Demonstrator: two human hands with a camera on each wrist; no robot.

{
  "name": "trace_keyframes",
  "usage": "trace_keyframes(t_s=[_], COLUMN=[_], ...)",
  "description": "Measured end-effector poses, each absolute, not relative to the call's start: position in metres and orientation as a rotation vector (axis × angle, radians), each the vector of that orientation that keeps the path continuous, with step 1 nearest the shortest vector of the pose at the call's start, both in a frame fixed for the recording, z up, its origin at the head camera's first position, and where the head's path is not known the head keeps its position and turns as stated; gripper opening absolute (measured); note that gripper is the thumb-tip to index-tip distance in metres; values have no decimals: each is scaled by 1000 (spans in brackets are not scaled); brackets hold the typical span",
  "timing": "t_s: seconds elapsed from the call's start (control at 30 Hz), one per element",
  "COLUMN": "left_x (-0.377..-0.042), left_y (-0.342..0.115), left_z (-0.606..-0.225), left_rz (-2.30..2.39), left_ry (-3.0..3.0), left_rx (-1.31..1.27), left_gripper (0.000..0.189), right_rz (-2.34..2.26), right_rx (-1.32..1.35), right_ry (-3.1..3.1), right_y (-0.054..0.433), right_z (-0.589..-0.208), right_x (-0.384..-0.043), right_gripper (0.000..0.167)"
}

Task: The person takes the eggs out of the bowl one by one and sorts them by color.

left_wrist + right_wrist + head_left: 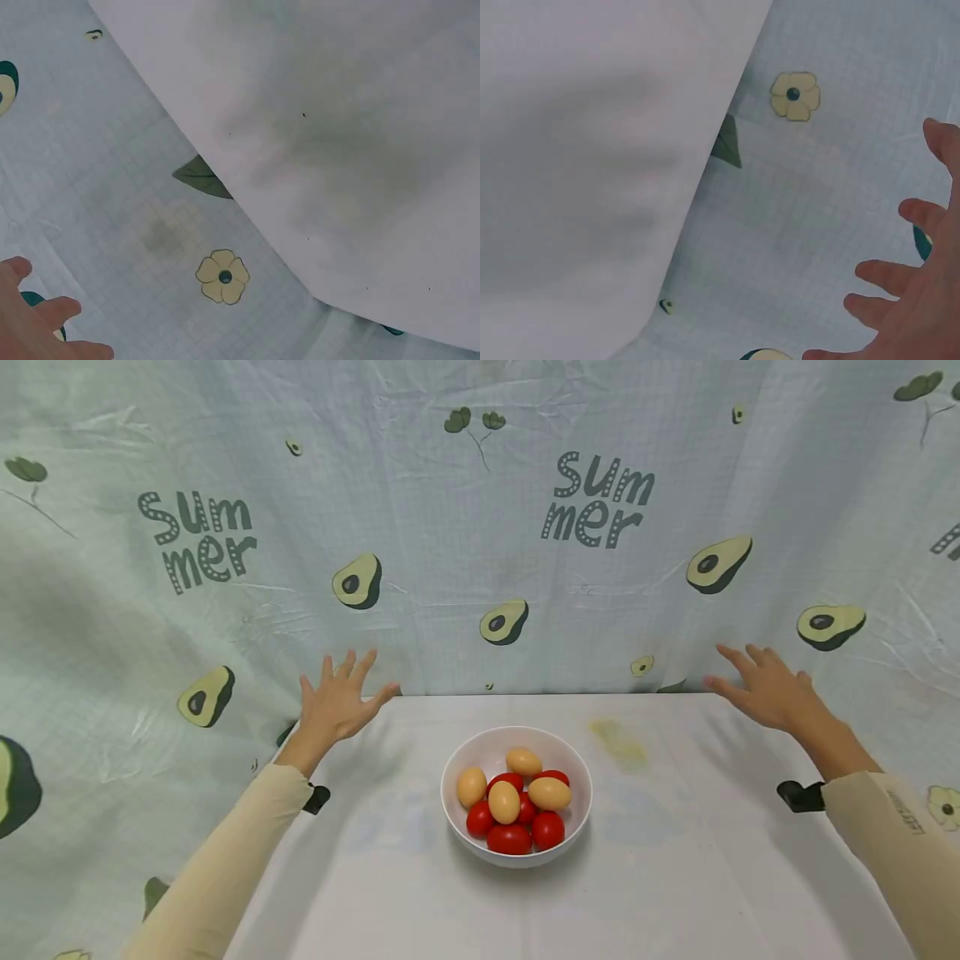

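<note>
Over the far left part of the white table my left hand is raised with its fingers spread, holding nothing. My right hand hovers over the far right part, fingers likewise apart and nothing in it. Between the hands and nearer to me stands a white bowl. Inside it lie several red egg-shaped pieces and several light orange eggs, piled together. Neither hand touches the bowl. In the wrist views, parts of the left fingers and the right fingers show at the frame edges.
The white table ends at a straight far edge. Behind it hangs a pale cloth printed with avocados, flowers and lettering, which also runs down the left side. A yellowish stain marks the tabletop right of the bowl.
</note>
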State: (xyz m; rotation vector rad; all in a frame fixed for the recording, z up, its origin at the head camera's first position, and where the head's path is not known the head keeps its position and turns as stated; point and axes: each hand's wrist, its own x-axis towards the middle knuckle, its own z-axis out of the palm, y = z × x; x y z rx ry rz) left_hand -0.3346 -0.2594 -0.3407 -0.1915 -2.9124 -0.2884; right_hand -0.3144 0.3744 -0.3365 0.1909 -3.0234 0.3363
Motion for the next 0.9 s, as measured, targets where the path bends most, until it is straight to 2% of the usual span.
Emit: trace_keyframes(t_s=[0.23, 0.53, 0.7, 0.9], left_x=[-309, -275, -263, -262], left_y=[-240, -193, -169, -152], left_z=[-355, -386, -408, -428], left_rz=[-611, -1547, -1972, -2277], left_ry=[-2855, -2749, -2595, -2454], left_rx=[-254, -499, -515, -447], left_gripper=[85, 68, 65, 66], right_rz=[415, 707, 844, 995], right_rx=[327, 593, 740, 876], right_ry=[-2908, -2742, -2657, -2643], right_y=[345, 293, 259, 214], right_z=[-344, -352, -360, -369], right_x=[-288, -251, -245, -246], right_gripper=[73, 56, 42, 36])
